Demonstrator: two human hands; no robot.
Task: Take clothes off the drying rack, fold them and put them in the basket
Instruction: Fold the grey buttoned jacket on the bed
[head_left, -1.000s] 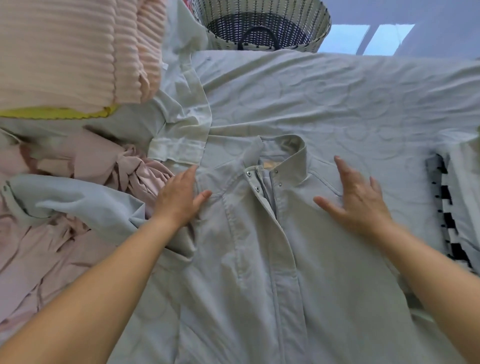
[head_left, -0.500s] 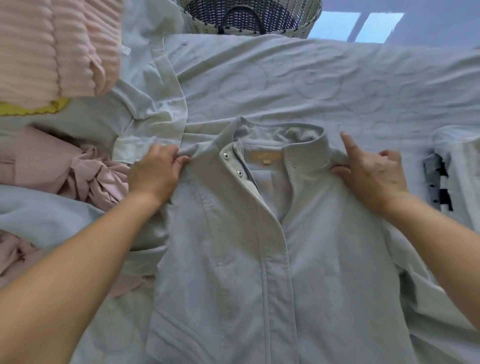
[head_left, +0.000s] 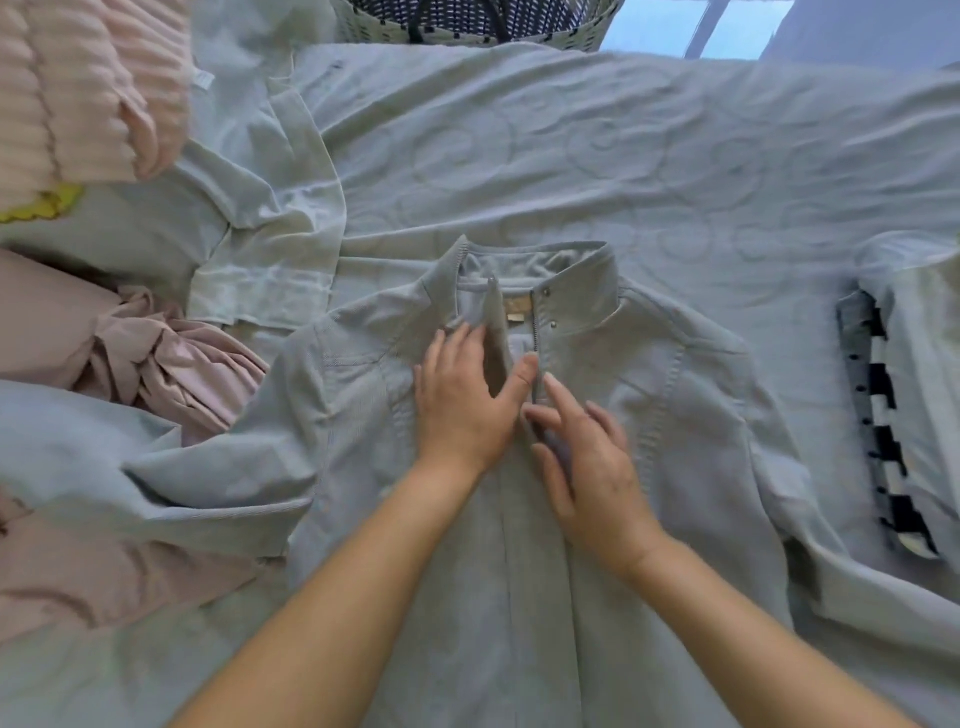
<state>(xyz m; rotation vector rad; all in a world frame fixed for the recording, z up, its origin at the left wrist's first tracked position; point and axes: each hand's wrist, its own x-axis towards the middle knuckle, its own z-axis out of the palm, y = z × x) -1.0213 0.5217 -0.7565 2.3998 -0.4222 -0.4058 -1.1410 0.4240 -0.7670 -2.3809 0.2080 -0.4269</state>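
Note:
A pale grey-green jacket (head_left: 675, 415) with a stand-up collar and snap buttons lies front up on the bed, its collar pointing away from me. My left hand (head_left: 462, 400) lies flat on the left chest panel beside the front opening, thumb stretched across the placket. Just right of the opening, my right hand (head_left: 587, 457) rests on the jacket with its fingers straight and their tips at the placket edge. The woven basket (head_left: 597, 26) stands beyond the bed's far edge, only its rim in view.
A pink ribbed garment (head_left: 88, 88) and a yellow one (head_left: 47, 205) lie at the far left. Crumpled dusty-pink clothes (head_left: 171, 364) and another pale garment (head_left: 270, 197) are heaped on the left. A black-and-white striped piece (head_left: 883, 426) lies at the right. The quilted bedspread (head_left: 623, 156) stretches behind.
Both hands have left the jacket's shoulders and come together at the front opening below the collar. The jacket now lies flatter and straighter.

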